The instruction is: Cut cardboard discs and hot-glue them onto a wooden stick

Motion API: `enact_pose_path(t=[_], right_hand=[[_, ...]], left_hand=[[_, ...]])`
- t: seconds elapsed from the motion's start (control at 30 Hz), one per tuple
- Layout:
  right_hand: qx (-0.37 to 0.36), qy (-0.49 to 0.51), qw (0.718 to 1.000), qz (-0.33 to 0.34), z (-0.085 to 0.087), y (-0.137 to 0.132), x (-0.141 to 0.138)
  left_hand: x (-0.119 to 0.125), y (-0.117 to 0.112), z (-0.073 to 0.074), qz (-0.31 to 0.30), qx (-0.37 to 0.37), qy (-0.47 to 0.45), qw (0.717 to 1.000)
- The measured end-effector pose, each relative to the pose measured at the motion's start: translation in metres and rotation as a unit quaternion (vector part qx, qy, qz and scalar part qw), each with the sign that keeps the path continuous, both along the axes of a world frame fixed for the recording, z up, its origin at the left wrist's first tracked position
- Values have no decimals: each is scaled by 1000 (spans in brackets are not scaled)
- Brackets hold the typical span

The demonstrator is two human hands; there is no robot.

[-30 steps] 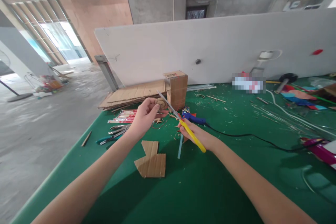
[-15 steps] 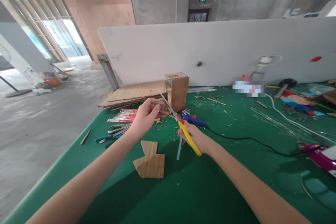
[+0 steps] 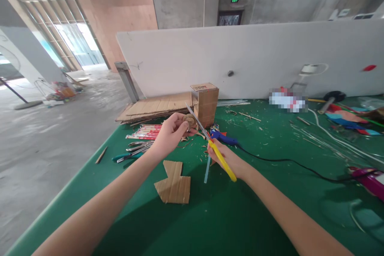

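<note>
Near the centre of the frame, a small brown piece (image 3: 189, 119), roundish and perhaps of cardboard, was pinched between the thumb and fingers of the left hand (image 3: 169, 133). No clear long axis could be made out in it. Along its right edge were laid the blades of the scissors (image 3: 215, 150); whether it was touched by them, or whether they were parted, could not be told. The scissors' long axis was slanted, tips aimed at the upper left and yellow handle at the lower right, where it was gripped by the right hand (image 3: 229, 158). A trimming step was apparently in hand; for the next snip, the piece would need to be steadied and the fingertips kept off the blades. Farther out, a blue glue gun (image 3: 223, 138) was seen just beyond the right hand, and a cut cardboard shape (image 3: 174, 186) below the left.
</note>
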State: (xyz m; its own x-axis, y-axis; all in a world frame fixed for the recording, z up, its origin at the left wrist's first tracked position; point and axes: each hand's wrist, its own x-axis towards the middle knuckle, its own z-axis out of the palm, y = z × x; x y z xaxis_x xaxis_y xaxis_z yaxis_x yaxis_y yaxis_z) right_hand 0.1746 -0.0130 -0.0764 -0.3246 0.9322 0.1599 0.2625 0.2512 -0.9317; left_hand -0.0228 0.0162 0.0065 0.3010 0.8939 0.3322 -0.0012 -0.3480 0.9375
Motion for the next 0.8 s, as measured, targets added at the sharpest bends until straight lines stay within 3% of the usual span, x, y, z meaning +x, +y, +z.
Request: enact_pose_path(t=[0.23,0.53,0.8], right_hand=[[6,-59,998,11,5,-1,0],[-10,-20,999,49,13,-12,3],[17,-38,999,-8,1,-3,1]], left_hand=[[-3,2,4,6,-23,5,1000],[-7,1,11,-22,-25,43,999],[-8,-1,14,-26,-28,54,998]])
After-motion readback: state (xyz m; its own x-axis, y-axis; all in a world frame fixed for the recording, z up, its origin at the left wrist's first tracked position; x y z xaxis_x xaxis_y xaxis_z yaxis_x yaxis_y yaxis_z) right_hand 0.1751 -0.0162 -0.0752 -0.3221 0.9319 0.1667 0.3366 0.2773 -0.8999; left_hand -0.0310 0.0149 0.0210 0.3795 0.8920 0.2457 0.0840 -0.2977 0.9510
